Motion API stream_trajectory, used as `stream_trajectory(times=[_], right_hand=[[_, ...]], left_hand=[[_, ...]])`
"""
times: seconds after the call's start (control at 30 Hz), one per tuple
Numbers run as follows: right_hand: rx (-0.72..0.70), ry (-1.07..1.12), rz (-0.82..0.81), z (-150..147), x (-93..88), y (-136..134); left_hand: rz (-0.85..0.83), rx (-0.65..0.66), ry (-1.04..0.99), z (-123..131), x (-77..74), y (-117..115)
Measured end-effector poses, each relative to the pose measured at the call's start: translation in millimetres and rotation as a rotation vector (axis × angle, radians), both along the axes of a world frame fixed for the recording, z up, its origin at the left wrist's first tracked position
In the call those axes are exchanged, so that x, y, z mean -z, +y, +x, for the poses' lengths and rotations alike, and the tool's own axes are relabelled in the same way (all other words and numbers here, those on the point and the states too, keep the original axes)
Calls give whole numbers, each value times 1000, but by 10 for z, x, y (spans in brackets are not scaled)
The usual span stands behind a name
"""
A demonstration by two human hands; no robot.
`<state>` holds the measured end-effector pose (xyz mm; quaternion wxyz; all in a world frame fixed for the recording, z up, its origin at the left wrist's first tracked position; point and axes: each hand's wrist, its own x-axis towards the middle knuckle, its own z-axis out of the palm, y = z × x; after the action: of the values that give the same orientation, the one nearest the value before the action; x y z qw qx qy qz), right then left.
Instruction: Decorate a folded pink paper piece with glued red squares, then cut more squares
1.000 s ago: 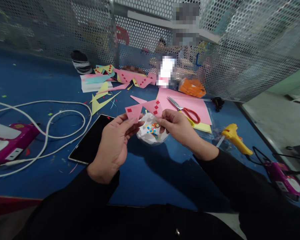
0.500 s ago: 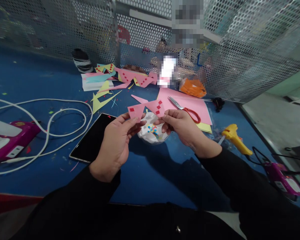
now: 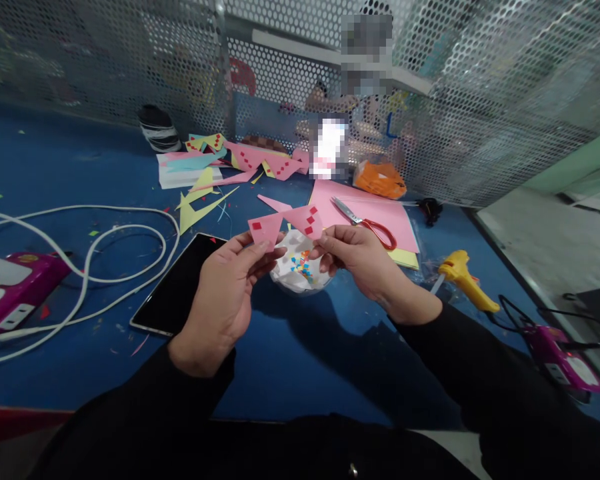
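Note:
Between my hands is a pink paper cut-out (image 3: 299,220), shaped like glasses with two wide halves and a narrow bridge. Small red squares are stuck on it: one on the left half, several on the right. My left hand (image 3: 223,287) pinches the lower edge of the left half between thumb and fingers. At the right half, my right hand (image 3: 365,263) pinches the outer lower corner. Just below the cut-out stands a bowl (image 3: 303,291) lined with white paper, holding small blue, orange and yellow paper bits; the fingers partly cover its rim.
Red-handled scissors (image 3: 380,231) lie on pink sheets (image 3: 405,223). A yellow glue gun (image 3: 463,277) sits to the right, a black tablet (image 3: 175,293) and white cable (image 3: 85,277) to the left. Similar decorated paper pieces (image 3: 263,160) and an orange bag (image 3: 380,179) lie behind, by the perforated metal panel.
The whole view has shifted slightly, with things appearing a little lower and further left. Both hands keep their pinch on the pink paper cut-out, which holds nearly the same pose.

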<state>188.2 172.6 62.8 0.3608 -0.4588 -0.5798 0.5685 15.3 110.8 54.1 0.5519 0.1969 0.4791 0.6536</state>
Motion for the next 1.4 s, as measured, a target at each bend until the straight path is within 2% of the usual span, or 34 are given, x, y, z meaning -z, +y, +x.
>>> stream_trajectory(times=[0.1,0.27,0.33,0.43,0.53,0.63,0.77,0.97,1.2,1.3,1.4], right_hand=[[98,1,128,86,-28,-22],[406,59,440,335,-102,-180],[413,29,549,390,-160,-289],[243,-116,642,396,-249,-422],[103,-184,641,376,-282,-452],[69,-225,593,386,-251,-411],[107,-233,523,433,-186,-367],[174,-221,457,452,-145,-380],[183,-198,422,433,-122,-418],[194,-194,412,417,-107,-428],[192,-165,439,392,-73,-430]], left_hand=[[10,-6,32,-9,-1,-7],[92,43,239,17,-41,-31],[112,125,325,70,-82,-48],[125,258,372,178,-151,-70],[164,345,413,273,-196,-78],[156,403,458,329,-206,-73],[124,442,485,348,-180,-69],[204,342,571,317,-137,-120],[219,407,532,316,-105,-159],[189,473,533,319,-101,-150],[160,483,522,327,-93,-140]])
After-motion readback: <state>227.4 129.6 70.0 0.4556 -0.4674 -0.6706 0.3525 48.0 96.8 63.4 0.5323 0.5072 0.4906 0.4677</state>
